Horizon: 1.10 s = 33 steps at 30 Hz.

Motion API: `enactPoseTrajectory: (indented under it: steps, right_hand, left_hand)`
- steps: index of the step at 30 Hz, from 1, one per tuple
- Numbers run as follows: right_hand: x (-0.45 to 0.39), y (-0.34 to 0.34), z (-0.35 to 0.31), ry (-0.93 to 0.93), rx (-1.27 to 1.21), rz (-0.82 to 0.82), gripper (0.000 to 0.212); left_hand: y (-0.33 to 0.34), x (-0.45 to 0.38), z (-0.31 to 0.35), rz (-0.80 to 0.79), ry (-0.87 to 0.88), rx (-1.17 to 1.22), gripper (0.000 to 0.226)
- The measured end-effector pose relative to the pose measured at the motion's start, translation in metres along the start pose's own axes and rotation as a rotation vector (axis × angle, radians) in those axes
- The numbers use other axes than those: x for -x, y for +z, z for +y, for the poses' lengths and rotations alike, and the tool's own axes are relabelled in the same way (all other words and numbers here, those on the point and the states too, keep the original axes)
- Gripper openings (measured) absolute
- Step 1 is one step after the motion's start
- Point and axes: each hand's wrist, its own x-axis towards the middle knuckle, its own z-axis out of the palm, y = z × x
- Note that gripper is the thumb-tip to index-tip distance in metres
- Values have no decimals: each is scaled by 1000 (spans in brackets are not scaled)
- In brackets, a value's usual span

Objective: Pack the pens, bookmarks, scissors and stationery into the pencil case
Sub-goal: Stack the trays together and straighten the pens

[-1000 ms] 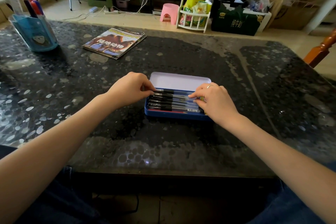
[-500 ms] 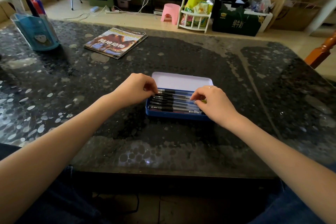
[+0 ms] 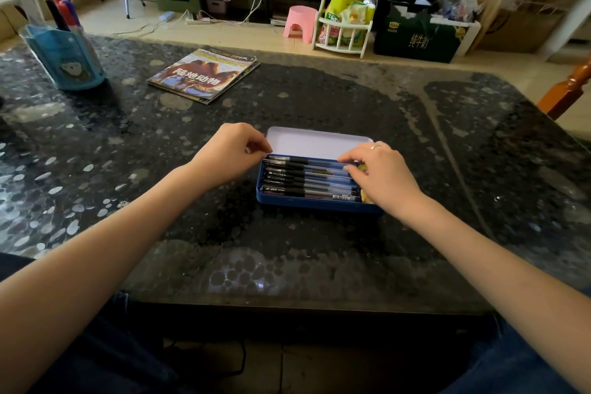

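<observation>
A blue tin pencil case [image 3: 307, 204] lies open in the middle of the dark table, its pale lid [image 3: 316, 141] folded back. Several clear pens with black grips [image 3: 307, 181] lie side by side inside it. My left hand [image 3: 228, 153] sits at the case's left end, its curled fingertips pinching the tip of the rearmost pen. My right hand [image 3: 382, 174] covers the right end, fingers curled over the pens' ends there. A yellowish item [image 3: 364, 193] peeks out under that hand; I cannot make out what it is.
A magazine [image 3: 204, 75] lies at the back left of the speckled table [image 3: 319, 249]. A blue pen holder [image 3: 65, 56] with markers stands at the far left. A wooden chair post [image 3: 569, 89] rises at the right edge. Floor clutter lies beyond the table.
Both hands have shifted slightly toward the back of the case, from the middle pens to the rearmost pen. The case has not moved.
</observation>
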Motion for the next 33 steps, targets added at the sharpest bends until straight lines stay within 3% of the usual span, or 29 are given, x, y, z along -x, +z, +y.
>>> enactPoseTrajectory:
  steps: [8, 16, 25, 33]
  right_hand:
    - [-2, 2, -1, 2, 53, -16, 10]
    - [-4, 0, -1, -26, 124, -46, 12]
    - [-3, 2, 2, -55, 63, 8, 3]
    - [-4, 6, 5, -29, -79, -72, 21]
  left_hand:
    - [6, 0, -1, -49, 21, -48, 8]
    - [5, -4, -6, -96, 26, -69, 8]
    - [5, -3, -7, -107, 38, -48, 10]
    - [7, -4, -7, -127, 39, -30, 12]
